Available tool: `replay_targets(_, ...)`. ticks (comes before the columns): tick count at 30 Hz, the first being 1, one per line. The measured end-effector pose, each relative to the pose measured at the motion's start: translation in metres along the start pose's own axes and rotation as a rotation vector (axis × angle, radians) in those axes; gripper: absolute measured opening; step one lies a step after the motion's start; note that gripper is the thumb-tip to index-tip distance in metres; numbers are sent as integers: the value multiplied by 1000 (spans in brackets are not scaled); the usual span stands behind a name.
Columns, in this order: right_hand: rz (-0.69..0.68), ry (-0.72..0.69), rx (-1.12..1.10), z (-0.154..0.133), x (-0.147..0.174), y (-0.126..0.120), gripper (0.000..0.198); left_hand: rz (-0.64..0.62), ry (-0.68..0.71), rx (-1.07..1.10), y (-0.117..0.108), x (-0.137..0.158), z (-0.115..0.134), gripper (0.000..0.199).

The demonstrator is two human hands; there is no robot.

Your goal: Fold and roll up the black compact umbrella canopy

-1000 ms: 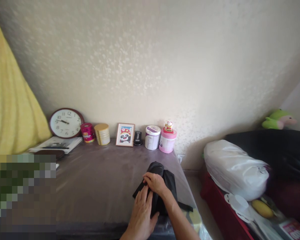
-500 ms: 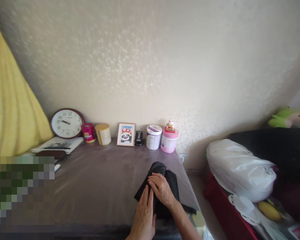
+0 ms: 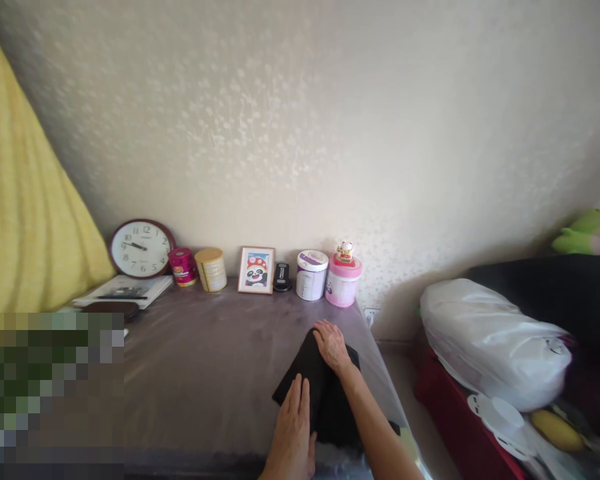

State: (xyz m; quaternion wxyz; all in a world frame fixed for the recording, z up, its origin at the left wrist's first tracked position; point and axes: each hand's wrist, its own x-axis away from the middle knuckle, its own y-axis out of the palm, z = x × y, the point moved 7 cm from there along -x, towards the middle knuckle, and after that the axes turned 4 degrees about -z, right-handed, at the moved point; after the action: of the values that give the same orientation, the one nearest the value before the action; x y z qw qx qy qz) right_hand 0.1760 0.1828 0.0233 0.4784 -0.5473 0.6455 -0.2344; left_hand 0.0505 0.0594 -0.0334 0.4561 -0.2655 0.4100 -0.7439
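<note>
A black folded cloth item [image 3: 300, 363] lies near the right edge of the grey-covered table; its exact kind cannot be made out. My left hand [image 3: 295, 417] rests on its near left part, fingers stretched out and lying flat. Farther up, at the item's far end, my right hand [image 3: 331, 343] presses down with its fingers extended over the top. Both palms face downward, and neither hand grips anything. A dark end of the material sticks out to the right, partly behind my right forearm.
Along the wall stand a clock [image 3: 143, 249], a magenta can [image 3: 183, 267], a yellow-lidded can [image 3: 211, 270], a panda picture frame [image 3: 257, 270], a purple-and-white tub [image 3: 311, 275] and a pink tub [image 3: 343, 283] with a figurine. Right of the table, a white plastic bag [image 3: 490, 340] sits by a red box [image 3: 460, 420].
My right hand has slid forward to the far end of the black cloth item, which now lies flatter. My left hand stays near its left side. The view has shifted slightly.
</note>
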Motion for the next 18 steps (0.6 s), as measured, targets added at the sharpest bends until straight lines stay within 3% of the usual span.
replay_targets(3,74,-108,-50,-19,19,-13,31,-14,-8,-5,-2,0,0,82)
replay_targets(6,-44,-244,-118,-42,43,-6,29,-31,-1,-12,-1,0,0,81)
replay_targets(8,-105,-247,-111,-46,50,3,29,-20,4,-14,-1,0,0,81)
replay_targets(13,17,-98,-56,-18,24,8,31,7,-8,17,-1,0,-1,84)
replay_targets(18,209,207,-129,44,24,-14,34,3,-5,74,-4,1,-5,91)
